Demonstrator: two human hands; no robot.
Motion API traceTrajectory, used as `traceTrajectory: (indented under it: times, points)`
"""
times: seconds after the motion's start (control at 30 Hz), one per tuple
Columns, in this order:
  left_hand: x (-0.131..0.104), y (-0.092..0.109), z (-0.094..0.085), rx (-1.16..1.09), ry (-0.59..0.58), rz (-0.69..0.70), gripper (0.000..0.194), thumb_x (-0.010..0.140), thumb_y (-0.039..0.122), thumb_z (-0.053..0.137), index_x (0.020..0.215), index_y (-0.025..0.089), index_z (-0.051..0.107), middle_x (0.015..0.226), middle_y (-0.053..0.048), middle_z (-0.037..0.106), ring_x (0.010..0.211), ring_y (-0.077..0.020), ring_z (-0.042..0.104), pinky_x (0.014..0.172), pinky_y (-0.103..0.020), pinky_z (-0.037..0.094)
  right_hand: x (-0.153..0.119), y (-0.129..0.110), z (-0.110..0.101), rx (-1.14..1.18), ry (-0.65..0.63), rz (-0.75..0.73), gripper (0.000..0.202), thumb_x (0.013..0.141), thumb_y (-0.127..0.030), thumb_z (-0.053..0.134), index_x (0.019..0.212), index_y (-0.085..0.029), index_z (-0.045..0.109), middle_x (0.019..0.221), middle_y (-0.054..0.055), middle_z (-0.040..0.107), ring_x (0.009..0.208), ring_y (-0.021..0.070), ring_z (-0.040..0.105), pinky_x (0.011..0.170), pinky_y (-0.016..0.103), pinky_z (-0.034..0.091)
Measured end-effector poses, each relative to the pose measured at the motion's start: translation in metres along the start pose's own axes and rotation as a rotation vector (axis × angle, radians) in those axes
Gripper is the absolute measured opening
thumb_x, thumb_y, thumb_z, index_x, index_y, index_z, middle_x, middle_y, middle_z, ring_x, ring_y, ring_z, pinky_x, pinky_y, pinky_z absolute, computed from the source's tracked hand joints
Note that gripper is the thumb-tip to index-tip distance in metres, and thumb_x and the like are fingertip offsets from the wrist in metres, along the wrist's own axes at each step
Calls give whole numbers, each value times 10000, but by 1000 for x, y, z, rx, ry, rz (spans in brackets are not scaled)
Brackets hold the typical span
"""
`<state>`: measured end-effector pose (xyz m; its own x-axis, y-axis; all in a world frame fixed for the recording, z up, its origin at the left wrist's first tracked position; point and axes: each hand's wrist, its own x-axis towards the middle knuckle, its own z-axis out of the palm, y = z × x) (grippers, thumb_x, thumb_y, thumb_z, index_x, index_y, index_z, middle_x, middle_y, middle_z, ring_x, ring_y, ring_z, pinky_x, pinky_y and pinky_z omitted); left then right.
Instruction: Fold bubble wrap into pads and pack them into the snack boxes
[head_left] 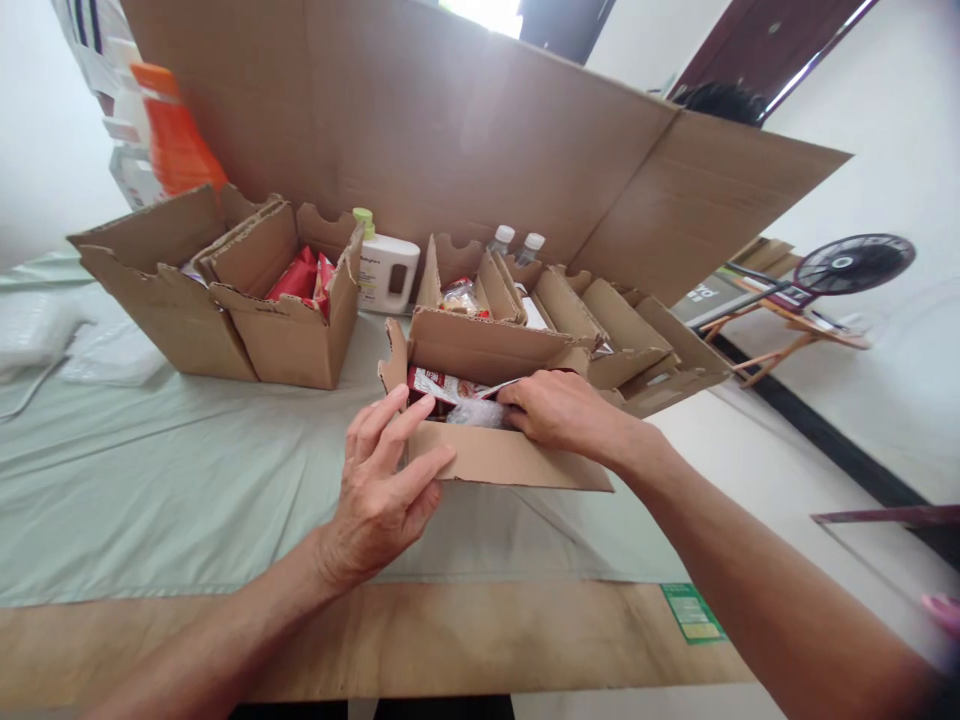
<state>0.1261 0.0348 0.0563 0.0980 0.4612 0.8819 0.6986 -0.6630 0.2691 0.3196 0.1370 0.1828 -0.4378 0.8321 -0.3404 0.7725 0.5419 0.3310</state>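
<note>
A small open cardboard box (517,455) stands on the cloth in front of me. Inside it lie a red printed packet (442,384) and a crumpled piece of clear bubble wrap (474,413). My left hand (386,470) touches the box's front left corner, fingers stretched and apart, with the thumb against the front wall. My right hand (551,405) reaches in over the right end. Its fingers are bent and closed at the right end of the bubble wrap; the fingertips are partly hidden by the box.
Behind stand more open boxes (292,335) with goods, a white pump bottle (386,272) and clear bottles (502,238). A large cardboard panel (450,110) rises at the back. Left are an orange bottle (176,135) and clear plastic packaging (112,345); right, a fan (855,265).
</note>
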Motion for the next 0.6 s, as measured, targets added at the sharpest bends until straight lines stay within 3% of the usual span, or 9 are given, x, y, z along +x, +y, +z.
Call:
traceTrajectory:
  times: [0.17,0.27,0.37,0.47,0.6]
  points:
    - [0,0,-1,5,-2,-5,230,899,83,650,1083,219,676,1430,-154,586,1470,-340,420,1111,-574,443,11,0,-2,38,10,-66,267,824,-119,571,901,-220,806,906,106,815,809,262,754,576,301,397]
    - [-1,0,-1,10,-5,-7,238,897,86,658,1088,228,672,1434,-149,583,1472,-337,416,1114,-580,443,6,1,-1,38,32,-54,278,848,-136,571,946,-225,815,915,109,816,821,274,759,613,319,453]
    - [-1,0,-2,8,-8,-9,242,889,77,660,1088,214,675,1435,-163,580,1471,-347,413,1114,-587,440,-11,5,-2,83,79,-59,271,923,-253,585,1082,-255,805,1006,81,824,916,282,765,707,346,518]
    - [0,0,-2,1,-10,-14,245,890,75,648,1089,215,672,1438,-160,580,1468,-351,416,1109,-591,444,-31,7,-2,202,217,-42,318,975,-280,525,1161,-267,783,1133,56,812,1032,275,750,826,375,547]
    - [-1,0,-1,1,-10,-16,234,894,86,650,1092,210,673,1431,-167,583,1461,-357,427,1107,-589,448,-40,-5,2,430,306,-240,385,1040,-309,418,1195,-219,759,1271,66,767,1174,266,694,1017,424,500]
